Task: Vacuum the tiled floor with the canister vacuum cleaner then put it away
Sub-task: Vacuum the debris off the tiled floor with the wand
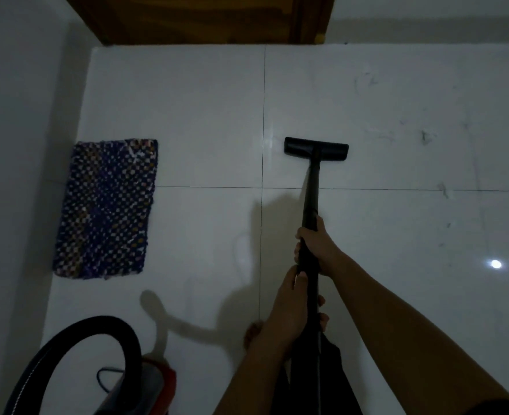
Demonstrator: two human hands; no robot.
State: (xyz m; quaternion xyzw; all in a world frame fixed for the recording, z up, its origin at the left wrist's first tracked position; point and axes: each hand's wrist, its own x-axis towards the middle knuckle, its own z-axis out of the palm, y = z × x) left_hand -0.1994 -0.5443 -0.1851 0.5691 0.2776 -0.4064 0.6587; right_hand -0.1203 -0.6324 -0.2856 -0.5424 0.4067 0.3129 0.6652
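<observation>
White glossy tiled floor [205,115], thin dark grout lines crossing near frame centre. Directly on it: black floor nozzle [316,147] flat, centre-right, just right of the vertical grout line; blue woven mat [106,209] at left, beside wall; red/grey vacuum canister [154,384] bottom left; dust and hair bits [425,136] upper right.

Dim, soft frame; floor [396,85] glare spot

Open tiled floor [396,115] lies ahead and to the right of the vacuum head [316,148]. A rug [106,208] hugs the left wall [16,115]; the canister [154,381] and hose [97,324] block the near-left corner.
</observation>
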